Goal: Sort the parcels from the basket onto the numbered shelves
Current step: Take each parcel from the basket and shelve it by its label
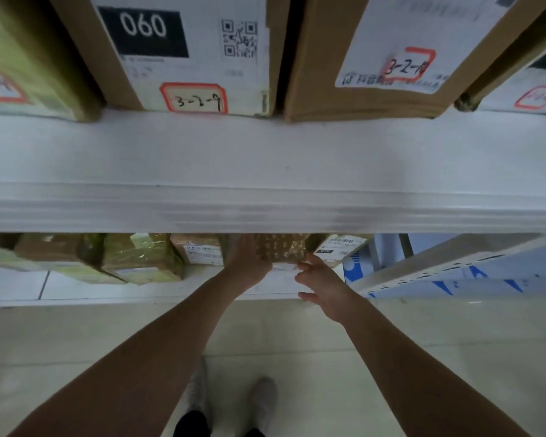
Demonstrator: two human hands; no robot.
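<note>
A small brown parcel wrapped in bubble film [281,249] stands on the lower white shelf [158,290], between a labelled brown box [199,249] and another labelled parcel [338,247]. My left hand [249,263] lies flat against the parcel's left side, its fingers straight and partly hidden under the upper shelf's edge. My right hand [320,285] touches the parcel's lower right corner with its fingertips, fingers loosely spread. The basket is out of view.
The upper white shelf [265,171] carries large cardboard boxes marked 3-2-9 [196,99] and 3-2-1x [407,66]. Green-taped parcels [139,257] fill the lower shelf's left. A perforated grey shelf upright [448,266] runs at the right. Pale floor tiles and my shoes lie below.
</note>
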